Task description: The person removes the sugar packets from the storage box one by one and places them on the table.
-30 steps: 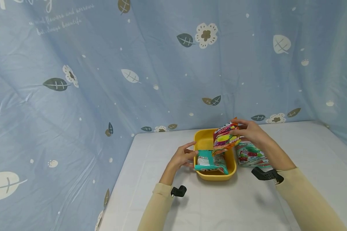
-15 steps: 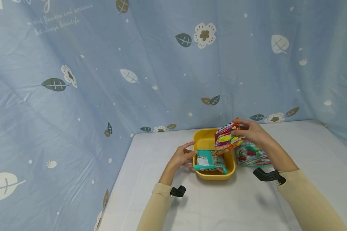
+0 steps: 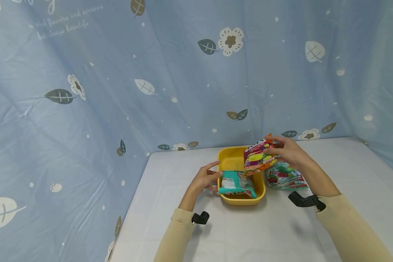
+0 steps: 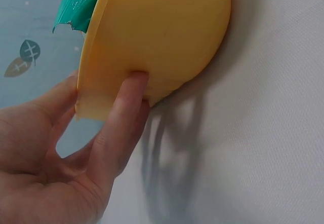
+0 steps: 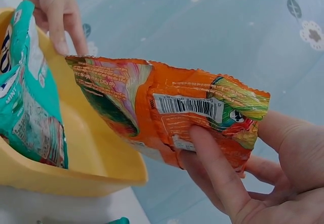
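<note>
My right hand (image 3: 289, 151) pinches an orange-and-purple candy bag (image 3: 258, 155) marked "FRUITS" above the right side of a yellow bin (image 3: 230, 162). Its orange back with a barcode faces the right wrist view, where thumb and fingers grip the bag's end. At the bin's left wall, my left hand (image 3: 204, 178) holds the rim; in the left wrist view, fingers (image 4: 129, 100) press the outer wall. Inside the bin's near half lies a teal candy bag (image 3: 237, 183), its far right corner close under the orange bag.
Right of the bin, another green-and-red candy bag (image 3: 286, 176) lies on the white table (image 3: 249, 233), partly covered by the right hand and forearm. A blue patterned cloth (image 3: 183, 72) hangs behind the table and along its left side.
The orange bag has shifted slightly right relative to the bin and turned a little, so its front shows more fully. The left hand stays at the bin's rim.
</note>
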Demonstrator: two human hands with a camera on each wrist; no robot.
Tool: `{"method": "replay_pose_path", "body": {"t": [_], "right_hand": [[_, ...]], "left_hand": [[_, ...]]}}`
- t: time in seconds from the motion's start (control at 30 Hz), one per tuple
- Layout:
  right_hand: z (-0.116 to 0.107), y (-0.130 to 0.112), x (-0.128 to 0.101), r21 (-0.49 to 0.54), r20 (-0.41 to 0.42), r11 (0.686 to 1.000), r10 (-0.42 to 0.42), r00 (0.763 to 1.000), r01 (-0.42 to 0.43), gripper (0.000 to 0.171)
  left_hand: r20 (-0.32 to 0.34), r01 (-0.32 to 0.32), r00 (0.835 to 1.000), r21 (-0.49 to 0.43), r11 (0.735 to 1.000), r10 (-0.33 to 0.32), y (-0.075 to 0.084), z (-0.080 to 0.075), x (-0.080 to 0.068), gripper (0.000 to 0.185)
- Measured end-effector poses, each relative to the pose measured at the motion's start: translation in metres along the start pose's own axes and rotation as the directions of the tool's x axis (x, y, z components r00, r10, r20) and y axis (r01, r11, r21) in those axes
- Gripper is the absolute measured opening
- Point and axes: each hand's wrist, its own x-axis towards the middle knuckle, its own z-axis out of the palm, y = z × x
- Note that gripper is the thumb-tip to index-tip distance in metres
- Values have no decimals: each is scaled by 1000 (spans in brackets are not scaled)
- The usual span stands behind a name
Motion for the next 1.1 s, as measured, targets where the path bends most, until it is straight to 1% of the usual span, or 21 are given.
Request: {"method": "replay_pose_path", "body": {"t": [0.23,0.4,0.67,0.9,1.1], "right_hand": [[-1,1,-1,-9,-1,1000,-5,1000,5,74],[-4,-1,-3,-15,-8,1000,-4,1000,4,78],[-11,0,-6,30,-12,1000,3,1000,-2,80],[-11,2,-11,15,-27,1000,-2,1000,3,79],[-16,3,-14,23,-26,1000,-5,1000,5,81]], "left_hand": [[7,-6,1000,-14,1000,6,-1,-1,1,56],[4,-12,1000,5,1000,12,1,0,1,56],[6,-14,1000,19,1000,13,0,0,0,55],[7,-10,1000,37,999,9,-1,0,-1,56],[6,-8,1000,22,1000,8,-1,1,1,55]]}}
